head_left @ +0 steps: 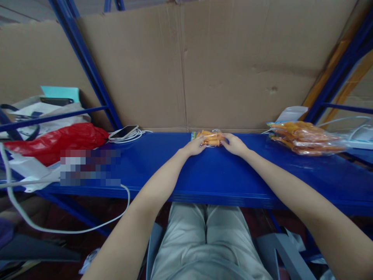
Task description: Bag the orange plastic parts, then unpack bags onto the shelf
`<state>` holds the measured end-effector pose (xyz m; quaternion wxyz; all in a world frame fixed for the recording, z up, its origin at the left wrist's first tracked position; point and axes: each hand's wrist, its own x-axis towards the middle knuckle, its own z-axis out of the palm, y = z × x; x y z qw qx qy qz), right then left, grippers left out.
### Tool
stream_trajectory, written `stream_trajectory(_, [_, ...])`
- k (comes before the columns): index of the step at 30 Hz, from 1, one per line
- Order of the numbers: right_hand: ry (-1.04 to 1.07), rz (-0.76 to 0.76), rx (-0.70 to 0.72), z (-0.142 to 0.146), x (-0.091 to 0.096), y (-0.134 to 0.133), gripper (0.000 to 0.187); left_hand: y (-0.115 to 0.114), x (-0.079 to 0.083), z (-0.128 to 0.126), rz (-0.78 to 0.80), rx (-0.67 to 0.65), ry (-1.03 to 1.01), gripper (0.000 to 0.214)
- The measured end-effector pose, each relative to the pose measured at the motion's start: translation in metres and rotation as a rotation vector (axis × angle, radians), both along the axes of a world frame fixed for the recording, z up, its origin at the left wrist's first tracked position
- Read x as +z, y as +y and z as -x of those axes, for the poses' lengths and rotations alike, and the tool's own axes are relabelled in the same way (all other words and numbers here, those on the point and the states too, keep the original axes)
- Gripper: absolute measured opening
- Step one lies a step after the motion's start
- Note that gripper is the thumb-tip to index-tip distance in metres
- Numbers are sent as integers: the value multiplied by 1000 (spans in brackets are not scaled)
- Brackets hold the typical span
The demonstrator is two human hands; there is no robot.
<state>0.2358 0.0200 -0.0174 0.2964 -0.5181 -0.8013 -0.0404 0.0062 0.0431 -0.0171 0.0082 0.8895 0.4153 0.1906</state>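
Glossy blue tabletop [221,171], creased cardboard [233,70] behind, both hands [195,146] [235,144] gripping a clear packet [212,137], chunky orange pieces [215,142] inside

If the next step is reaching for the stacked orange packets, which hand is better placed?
Probably the right hand: it is on the side nearer the stacked orange packets. The left hand is farther away, across the single packet.
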Motion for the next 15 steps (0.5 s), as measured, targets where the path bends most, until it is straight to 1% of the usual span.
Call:
stream_trajectory(1, [-22,0,-26,1,3,-3,31,-1,2,-2,-12,3,-3,46])
stream_trajectory(3, [-61,8,-84,4,7,-7,31,-6,6,-6,-36,22,-1,41])
stream_trajectory(6, [-57,-7,-161,7,10,-8,32,-14,14,-11,-75,104,22,38])
stream_trajectory(8, [19,-34,-187,6,9,-5,30,-20,19,-13,-101,172,29,38])
stream_trajectory(10, [139,-47,-204,4,8,-2,29,-25,24,-14,-110,219,26,38])
stream_trajectory(15, [417,24,-295,1,7,5,24,-33,30,-17,-108,265,53,38])
